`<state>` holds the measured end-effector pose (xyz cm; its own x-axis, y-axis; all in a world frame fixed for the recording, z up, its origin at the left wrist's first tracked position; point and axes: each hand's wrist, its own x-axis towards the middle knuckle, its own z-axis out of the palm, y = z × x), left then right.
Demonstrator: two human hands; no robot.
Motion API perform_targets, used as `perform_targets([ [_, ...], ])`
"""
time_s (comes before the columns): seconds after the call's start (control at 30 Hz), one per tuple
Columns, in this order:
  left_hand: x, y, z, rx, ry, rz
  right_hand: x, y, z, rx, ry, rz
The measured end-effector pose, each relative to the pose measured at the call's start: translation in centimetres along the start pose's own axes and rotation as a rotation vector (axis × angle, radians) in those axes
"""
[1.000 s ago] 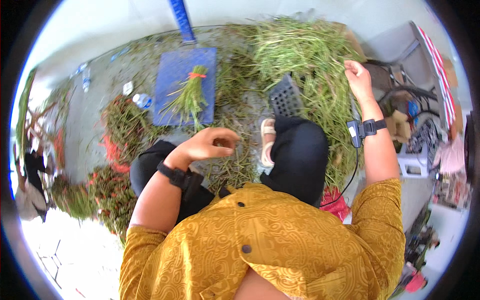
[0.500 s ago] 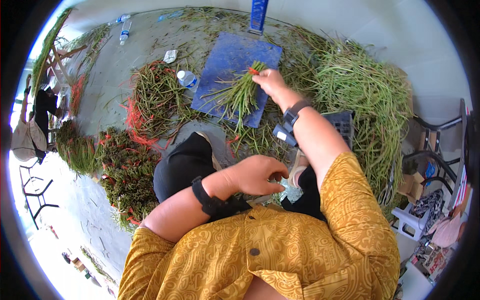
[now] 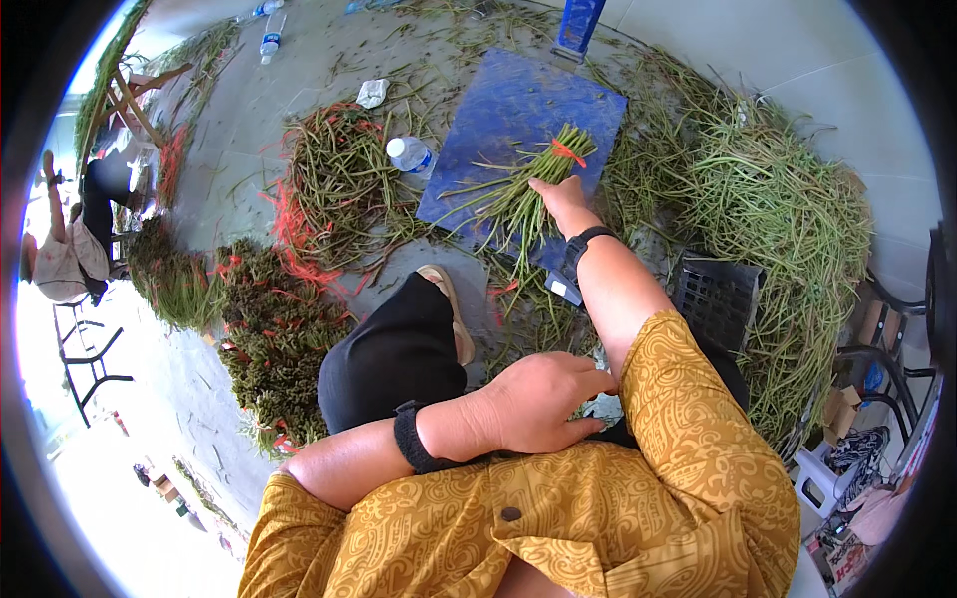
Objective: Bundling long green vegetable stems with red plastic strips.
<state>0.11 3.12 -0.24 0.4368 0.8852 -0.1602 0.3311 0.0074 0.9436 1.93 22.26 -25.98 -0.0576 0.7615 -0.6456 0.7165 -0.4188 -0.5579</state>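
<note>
A bundle of green stems (image 3: pixel 543 174), bound near its top with an orange-red tie (image 3: pixel 568 152), lies spread over a blue square platform (image 3: pixel 488 125). My right hand (image 3: pixel 564 204) is closed on its stems just below the tie, and some of its fingers are hidden. Close to my body, my left hand (image 3: pixel 543 399) hangs loosely curved with thumb and fingers apart. It holds nothing, and its fingertips come near my right sleeve.
A large heap of loose stems (image 3: pixel 778 189) lies to the right, beside a black crate (image 3: pixel 716 297). On the left are a smaller stem pile (image 3: pixel 344 184), red strips (image 3: pixel 297 231) and dark tied bunches (image 3: pixel 269 339). A water bottle (image 3: pixel 409 154) touches the platform's left side. A blue post (image 3: pixel 578 25) rises behind.
My right hand has slid from the tie down onto the stems, and the bundle has shifted slightly toward me. The view has turned, and my left hand sits a little lower.
</note>
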Motion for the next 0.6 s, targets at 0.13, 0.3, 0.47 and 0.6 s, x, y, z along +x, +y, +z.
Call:
perform_targets([
  [0.13, 0.3, -0.1, 0.0, 0.007, -0.007, -0.018, 1.6, 1.4, -0.1, 0.103, -0.082, -0.041],
  [0.3, 0.5, -0.1, 0.6, 0.074, 0.098, -0.013, 0.6, 2.6, -0.7, 0.484, -0.095, -0.141],
  [0.47, 0.7, 0.6, 1.1, 0.146, 0.426, -0.001, -4.0, 1.6, -4.0, 0.642, -0.237, -0.281],
  [0.6, 0.6, 0.9, 1.0, 0.314, 0.833, -0.035, -9.5, 0.8, -8.9, 0.698, -0.313, -0.376],
])
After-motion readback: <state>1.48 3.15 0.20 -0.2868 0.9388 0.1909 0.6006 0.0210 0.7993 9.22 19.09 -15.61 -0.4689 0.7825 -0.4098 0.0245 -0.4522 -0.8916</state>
